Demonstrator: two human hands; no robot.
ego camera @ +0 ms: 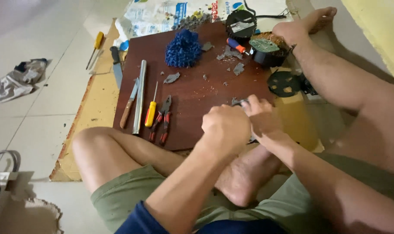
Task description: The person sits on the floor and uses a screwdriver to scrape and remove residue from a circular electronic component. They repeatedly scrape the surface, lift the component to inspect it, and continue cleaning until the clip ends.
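grey part (239, 102) | both hands' grip | pliers (162, 119), screwdriver (150, 113) left on board (192, 93)

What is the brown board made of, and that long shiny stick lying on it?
The brown board looks like wood or a wood laminate: reddish, smooth, faint sheen. The long shiny stick looks like bare metal, silvery and reflective; whether it is hollow cannot be told.

Pale tiled floor (41, 108) with thin grout lines fills the left of the frame under soft, even light. A crumpled grey cloth (15, 80) lies at the left edge. Flattened cardboard (86, 117) sits centre-left, and a yellow surface (379, 30) occupies the upper right corner.
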